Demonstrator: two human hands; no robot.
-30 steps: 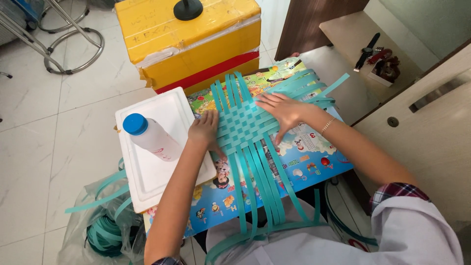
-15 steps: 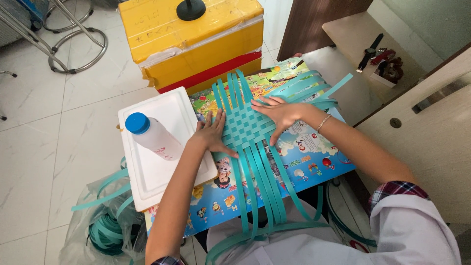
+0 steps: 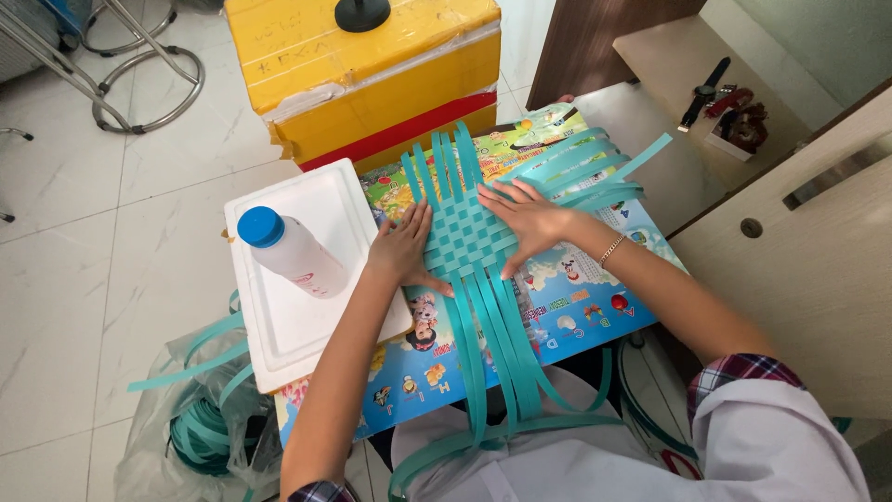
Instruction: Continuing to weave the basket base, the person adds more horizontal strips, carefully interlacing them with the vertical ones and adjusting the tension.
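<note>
Nearest the camera, a white garment over the lap [image 3: 595,465], with loose teal strip ends [image 3: 492,372] trailing across it from the weave above. Low at the left, on the pale tiled floor [image 3: 93,307], a clear plastic bag [image 3: 186,428] stuffed with coiled teal strips. Further up, a colourful picture board [image 3: 576,307] lying flat as a work surface, and on it a woven mat of teal strips [image 3: 465,237], its checked middle tight, its free ends fanning out upward, to the right and down toward the body. Left hand [image 3: 401,249] flat on the mat's left edge, fingers spread and apart, pressing rather than gripping, thumb stretched toward the lower strips. Right hand [image 3: 528,221] flat on the right half of the weave, fingers splayed and open, closed on nothing, a thin bracelet [image 3: 610,251] at the wrist. Just beside the left hand, a white foam tray [image 3: 288,325] overlapping the board, with a white bottle [image 3: 290,253] with a blue cap lying tilted on it. Beyond the board, a yellow box [image 3: 372,74] bound with tape and a red band, a black knob on top. Far left, chrome chair legs [image 3: 139,84]; far right, a beige shelf [image 3: 688,65] with a wristwatch [image 3: 706,93] on it.
</note>
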